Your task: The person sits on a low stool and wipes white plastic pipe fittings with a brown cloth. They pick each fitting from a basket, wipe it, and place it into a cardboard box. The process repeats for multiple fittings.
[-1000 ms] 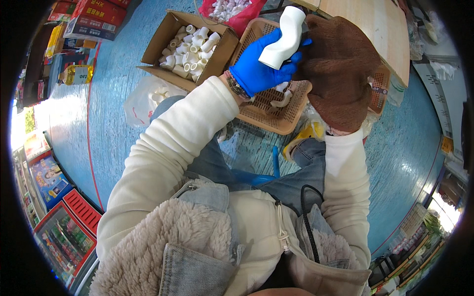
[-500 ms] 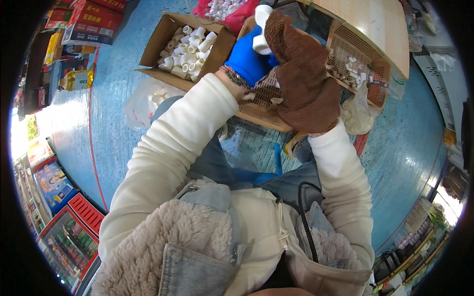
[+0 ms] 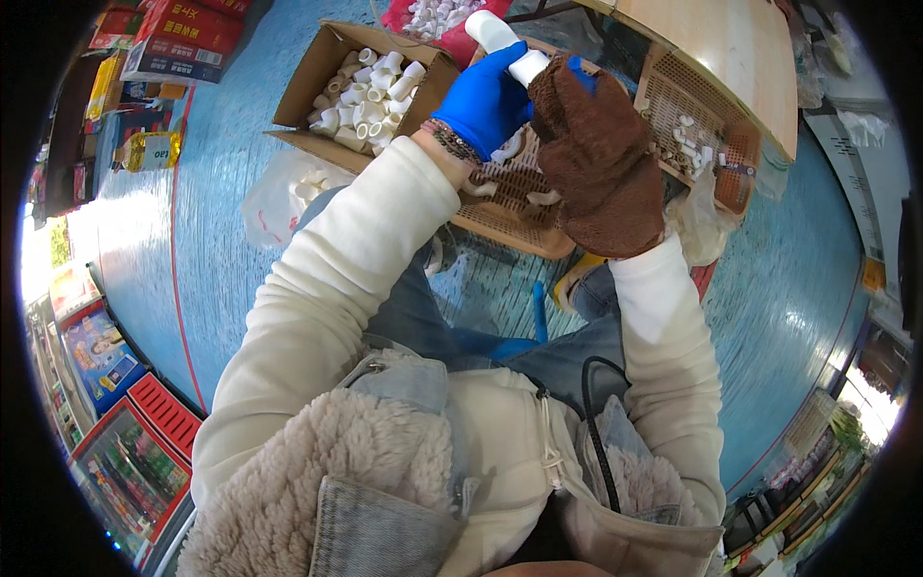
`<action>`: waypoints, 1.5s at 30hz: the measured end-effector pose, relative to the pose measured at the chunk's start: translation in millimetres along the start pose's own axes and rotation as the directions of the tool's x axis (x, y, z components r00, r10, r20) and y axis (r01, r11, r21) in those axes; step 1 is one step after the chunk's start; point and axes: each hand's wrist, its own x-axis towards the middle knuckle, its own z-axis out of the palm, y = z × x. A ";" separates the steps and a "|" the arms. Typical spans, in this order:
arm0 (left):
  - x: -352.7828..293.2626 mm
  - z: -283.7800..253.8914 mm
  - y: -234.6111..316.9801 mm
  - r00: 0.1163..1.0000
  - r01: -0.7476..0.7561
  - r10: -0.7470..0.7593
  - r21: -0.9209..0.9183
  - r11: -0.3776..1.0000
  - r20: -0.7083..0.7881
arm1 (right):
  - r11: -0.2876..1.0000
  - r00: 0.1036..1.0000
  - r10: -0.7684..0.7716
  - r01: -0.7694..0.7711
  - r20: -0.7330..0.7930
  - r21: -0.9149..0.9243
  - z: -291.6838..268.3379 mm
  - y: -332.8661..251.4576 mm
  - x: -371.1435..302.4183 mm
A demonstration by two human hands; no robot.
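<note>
In my blue-gloved left hand is a white plastic pipe fitting, bent like an elbow, its upper end pointing to the far left. My fingers wrap round its lower part. A brown plush cloth covers my right hand down to the wrist and closes about the fitting's near end. A small patch of blue glove shows at the cloth's top; the right fingers are otherwise hidden. Below both hands, a tan plastic basket holds a few loose white fittings.
At the left, an open cardboard box is full of white fittings, with a clear plastic bag beside it. A pink bag of small white parts lies farther off. Right of my hands are another tan basket and a wooden tabletop.
The fitting has tipped over to the left and slid lower between my hands. The cloth's upper flap has folded down, and the cloth now bunches round the fitting's near end.
</note>
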 end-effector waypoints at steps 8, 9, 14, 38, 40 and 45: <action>-15.2 12.9 5.3 0.899 -0.418 0.429 0.462 0.782 0.087 | 0.933 0.989 0.013 0.042 0.149 -0.358 -7.7 -5.3 4.5; -16.6 13.4 5.6 0.885 -0.440 0.455 0.493 0.750 0.097 | 0.921 0.990 0.024 0.032 0.139 -0.389 -14.3 -10.4 4.9; -7.9 4.8 7.0 0.888 -0.436 0.452 0.466 0.770 0.085 | 0.934 0.987 0.042 0.016 0.154 -0.356 -19.4 -14.9 14.7; -26.6 27.8 -16.9 0.812 -0.560 0.472 0.684 0.467 0.343 | 0.956 0.944 0.267 -0.235 0.192 -0.174 -6.9 44.1 -24.7; -27.4 28.3 -18.6 0.822 -0.559 0.437 0.666 0.494 0.366 | 0.946 0.923 0.317 -0.290 0.218 -0.147 -7.4 51.6 -27.1; -18.0 6.0 3.3 0.773 -0.547 0.494 0.812 0.202 0.398 | 0.960 0.957 0.266 -0.251 0.120 -0.121 -32.2 52.2 -22.5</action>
